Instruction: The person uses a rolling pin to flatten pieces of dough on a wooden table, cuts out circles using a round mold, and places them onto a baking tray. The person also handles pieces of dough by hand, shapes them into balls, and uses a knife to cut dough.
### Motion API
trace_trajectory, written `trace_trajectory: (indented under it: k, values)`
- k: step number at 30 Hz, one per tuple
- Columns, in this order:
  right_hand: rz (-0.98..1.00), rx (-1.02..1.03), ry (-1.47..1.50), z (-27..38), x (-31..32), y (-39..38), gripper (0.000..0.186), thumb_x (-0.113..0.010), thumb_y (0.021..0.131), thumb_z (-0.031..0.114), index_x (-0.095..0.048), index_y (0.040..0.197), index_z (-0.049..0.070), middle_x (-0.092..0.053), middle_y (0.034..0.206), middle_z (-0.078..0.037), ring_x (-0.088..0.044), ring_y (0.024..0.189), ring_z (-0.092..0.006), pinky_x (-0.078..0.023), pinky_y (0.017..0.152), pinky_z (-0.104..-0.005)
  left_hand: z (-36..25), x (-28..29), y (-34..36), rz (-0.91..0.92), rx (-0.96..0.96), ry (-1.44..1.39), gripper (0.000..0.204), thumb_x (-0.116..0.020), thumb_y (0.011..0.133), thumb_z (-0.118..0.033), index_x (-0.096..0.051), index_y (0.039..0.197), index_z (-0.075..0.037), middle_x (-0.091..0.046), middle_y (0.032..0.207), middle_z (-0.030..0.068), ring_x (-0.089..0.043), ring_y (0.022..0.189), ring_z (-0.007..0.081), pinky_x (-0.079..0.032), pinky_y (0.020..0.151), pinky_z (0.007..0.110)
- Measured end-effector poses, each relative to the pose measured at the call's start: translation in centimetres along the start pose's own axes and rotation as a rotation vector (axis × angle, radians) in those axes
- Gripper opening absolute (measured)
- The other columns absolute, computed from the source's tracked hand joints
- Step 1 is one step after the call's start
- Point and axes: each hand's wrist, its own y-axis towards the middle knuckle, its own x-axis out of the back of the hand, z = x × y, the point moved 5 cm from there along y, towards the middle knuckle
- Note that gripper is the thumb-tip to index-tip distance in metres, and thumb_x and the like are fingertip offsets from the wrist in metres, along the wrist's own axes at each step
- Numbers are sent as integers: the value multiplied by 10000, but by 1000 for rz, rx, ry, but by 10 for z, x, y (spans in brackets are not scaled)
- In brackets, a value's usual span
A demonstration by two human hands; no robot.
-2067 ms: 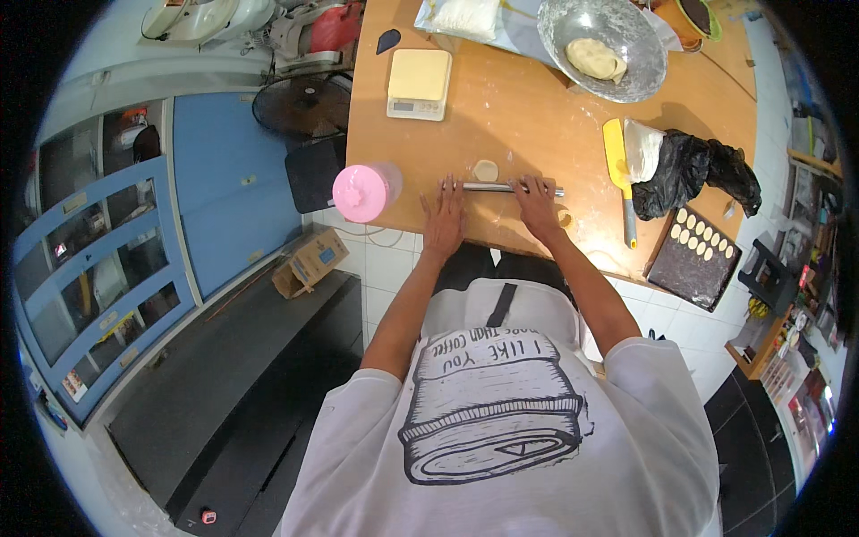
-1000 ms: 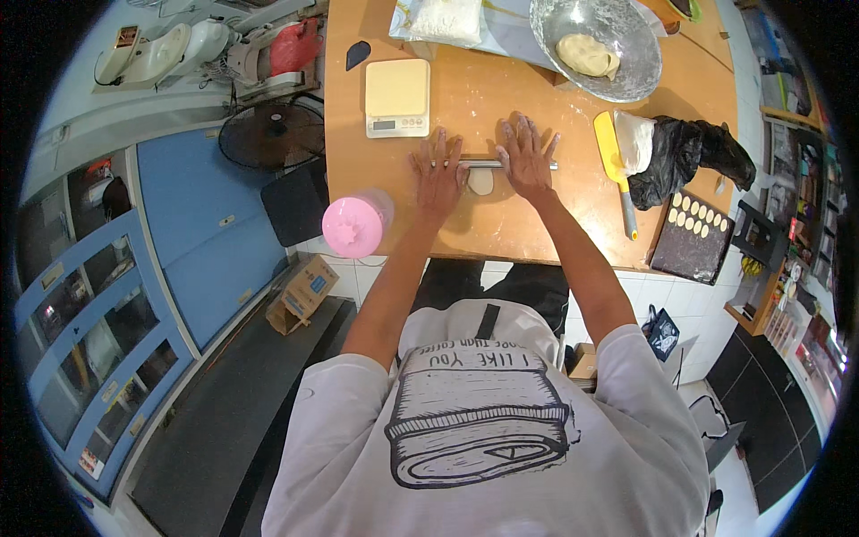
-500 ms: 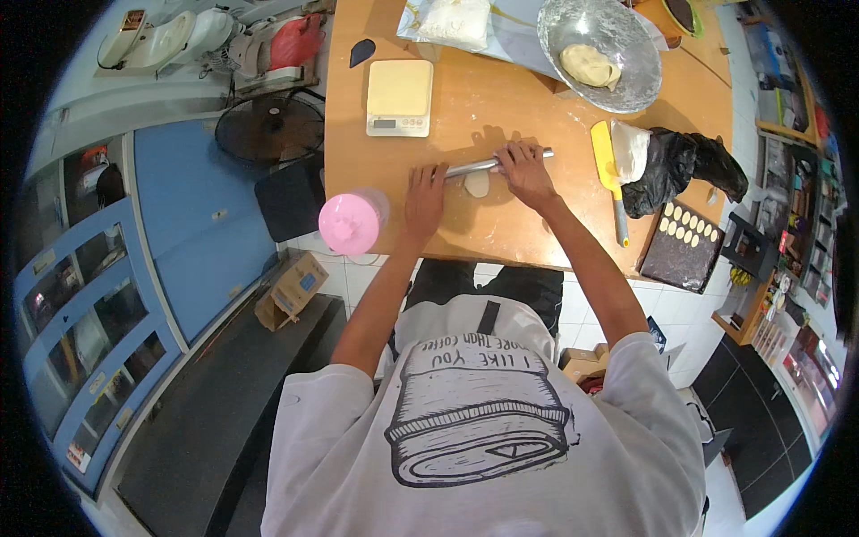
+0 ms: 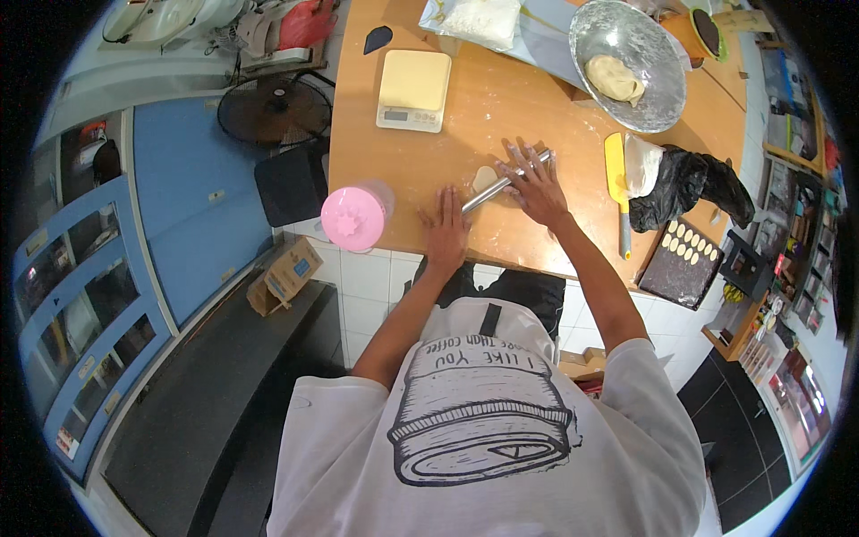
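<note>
A metal rolling pin [image 4: 488, 194] lies aslant on the wooden table, its right end pointing away from me. My right hand [image 4: 539, 192] rests over its far part, fingers stretched and spread across it. My left hand [image 4: 447, 228] lies flat with straight fingers at the pin's near end, where part of the pin is hidden. Just beyond the pin, against its edge, is a small flat piece of dough [image 4: 484, 178]. To the right lies a yellow spatula [image 4: 617, 183] with a grey handle.
A kitchen scale [image 4: 413, 89], a pink-lidded container [image 4: 354, 219] and a metal bowl [image 4: 582, 36] with a dough lump [image 4: 614, 79] stand around. A black plastic bag [image 4: 673, 192] lies near a dark tray [image 4: 671, 273] bearing several pale ovals. A bag of white powder [image 4: 483, 20] sits at the back.
The rolling pin has turned from nearly level to a steeper slant and come nearer at its left end. The dough piece now shows beyond it instead of before it. My right fingers have spread.
</note>
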Motion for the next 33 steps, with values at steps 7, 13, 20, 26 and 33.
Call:
trace_trajectory:
  k: [7, 13, 20, 26, 33]
  values:
    - [23, 71, -138, 3, 15, 25, 644, -537, 973, 547, -378, 1569, 363, -159, 1719, 11, -188, 1567, -260, -242, 1168, -715, 12, -7, 12, -108, 144, 70, 768, -525, 1034, -365, -182, 1623, -11, -174, 1696, 173, -194, 1560, 375, -108, 1174, 746]
    - [37, 72, -29, 0, 13, 49, 675, -565, 973, 501, -342, 1594, 358, -145, 1724, 3, -176, 1575, -268, -167, 1156, -774, 19, 2, 27, -87, 146, 100, 776, -517, 1032, -401, -189, 1624, -19, -153, 1694, 212, -188, 1559, 389, -124, 1175, 740]
    - [-37, 75, -52, 2, 11, 67, 751, -541, 979, 525, -235, 1635, 324, -133, 1726, -19, -156, 1581, -263, -155, 1146, -786, 25, 7, 37, -104, 189, 105, 754, -525, 1032, -373, -191, 1637, -72, -118, 1691, 246, -171, 1555, 421, -175, 1173, 725]
    - [4, 5, -140, 8, 15, 92, 864, -600, 943, 532, -143, 1647, 325, -194, 1703, -38, -189, 1564, -259, -202, 1142, -783, 36, 15, 51, -180, 262, 6, 724, -493, 1053, -355, -175, 1640, -76, -101, 1684, 273, -147, 1552, 446, -190, 1177, 708]
    - [-104, -29, -156, 6, 2, 110, 811, -583, 966, 527, -201, 1639, 287, -233, 1687, -44, -199, 1561, -261, -187, 1117, -813, 42, 23, 71, -257, 289, 26, 715, -482, 1060, -350, -170, 1641, -73, -125, 1672, 289, -166, 1540, 469, -195, 1194, 674]
